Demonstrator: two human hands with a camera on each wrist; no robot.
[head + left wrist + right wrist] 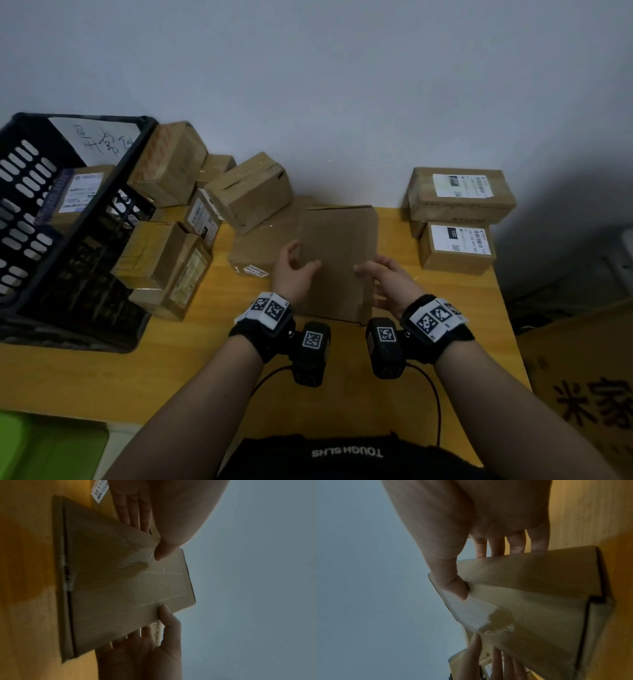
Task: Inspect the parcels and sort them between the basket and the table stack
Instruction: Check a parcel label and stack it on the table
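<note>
A flat brown cardboard parcel (339,260) is held tilted up above the wooden table (171,359), in front of me. My left hand (301,260) grips its left edge, thumb on the near face and fingers behind. My right hand (373,277) grips the right edge the same way. In the left wrist view the parcel (120,581) shows a taped face. The right wrist view shows the parcel (530,601) with my thumb pressed near its corner. A black slotted basket (30,219) at the left holds a labelled parcel (80,192). The table stack (459,219) of two labelled boxes stands at the back right.
A loose pile of several brown parcels (205,212) lies between the basket and my hands. Another flat parcel with a white sticker (257,270) lies under my left hand. A large printed carton (582,394) sits off the table's right edge, a green object (44,445) at the lower left.
</note>
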